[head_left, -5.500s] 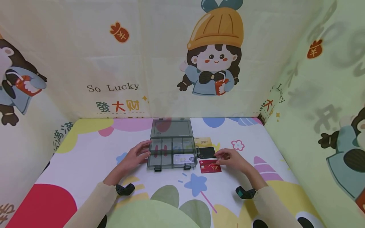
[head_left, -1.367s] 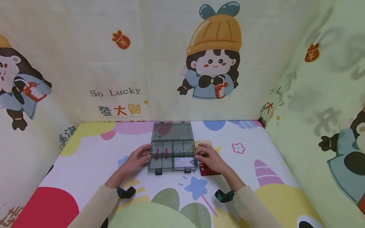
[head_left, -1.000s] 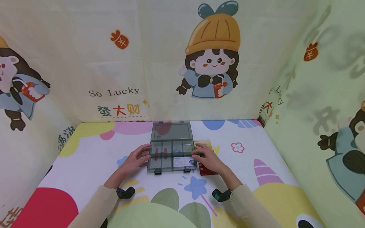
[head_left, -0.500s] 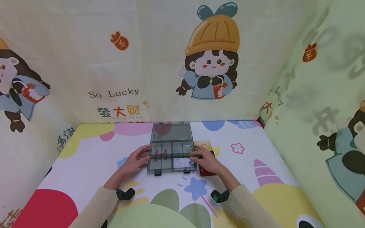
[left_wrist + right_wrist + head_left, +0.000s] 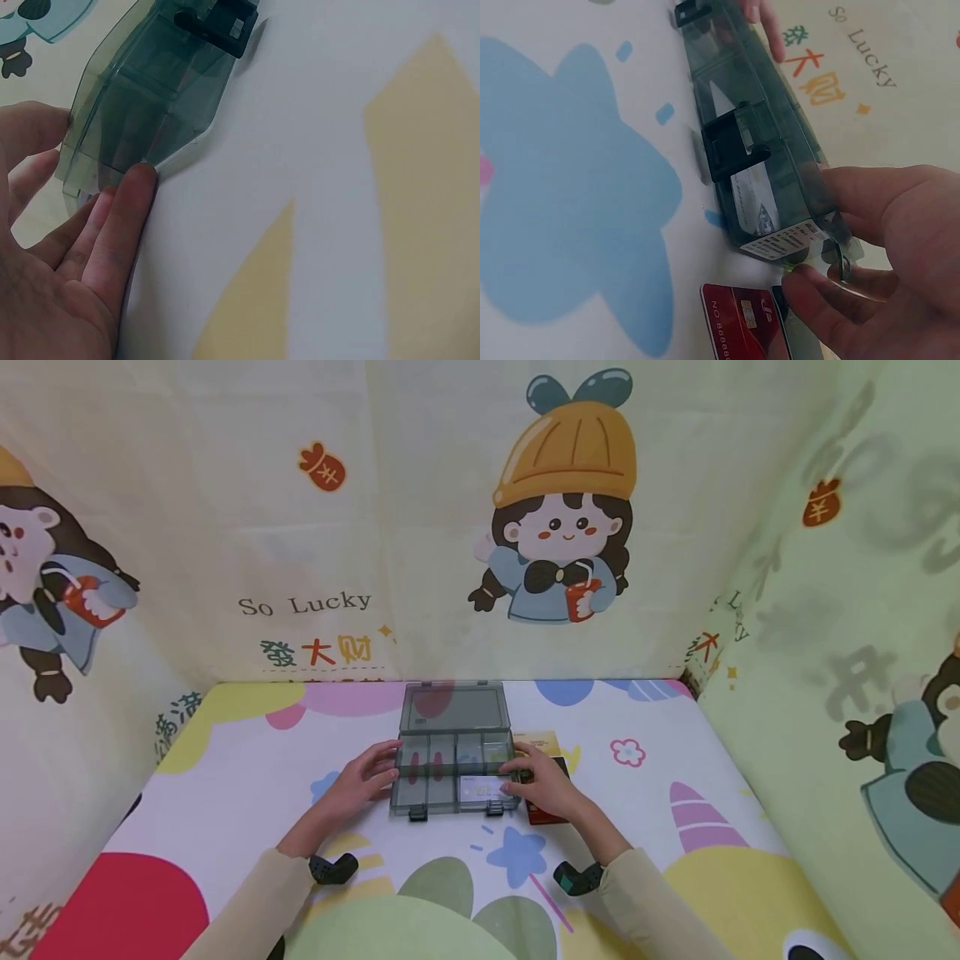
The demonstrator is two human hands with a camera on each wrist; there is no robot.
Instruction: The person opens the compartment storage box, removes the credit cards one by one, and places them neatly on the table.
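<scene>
A grey-green clear plastic storage box (image 5: 454, 708) with compartments lies with its lid folded back. Its front right compartment holds a white card (image 5: 480, 790). My left hand (image 5: 356, 785) holds the box's left end; in the left wrist view, the thumb is at the upper rim of the box (image 5: 142, 90) and the other fingers lie along its lower side. My right hand (image 5: 547, 783) grips the right end, fingertips at the rim beside the white card. Beneath that hand, partly covered, lie a red card (image 5: 545, 813) and a black card (image 5: 559, 765).
A gold card (image 5: 542, 741) lies behind the right hand, next to the box. Two black latches (image 5: 417, 813) stick out along the box's front edge. The patterned tablecloth (image 5: 600, 818) runs back to a printed cloth wall (image 5: 420, 568).
My right hand has moved left from the red and black cards to the box's right end, then slightly forward along it toward me. The left hand keeps its place at the left end.
</scene>
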